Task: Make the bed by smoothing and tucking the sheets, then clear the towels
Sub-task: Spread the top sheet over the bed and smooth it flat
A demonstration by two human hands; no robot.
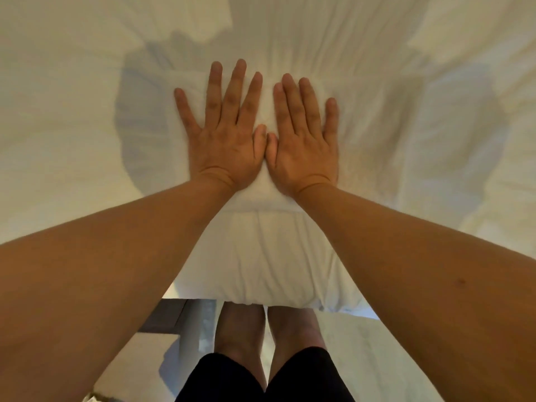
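Note:
A white bed sheet [377, 117] covers the bed and fills the upper view, with creases fanning out from the middle. My left hand [223, 132] and my right hand [304, 137] lie flat side by side on a folded white band of cloth [261, 198] near the bed's front edge, palms down, fingers spread, thumbs touching. Neither hand grips anything. Below the hands the sheet drops over the mattress side [261, 265]. No towel can be told apart from the white bedding.
My bare legs [269, 338] and dark shorts [261, 381] stand against the bed's side. A grey bed-frame piece [168, 317] shows at lower left. Rumpled bedding [478, 169] bunches at the right, and a shadowed fold [139, 117] lies left of my hands.

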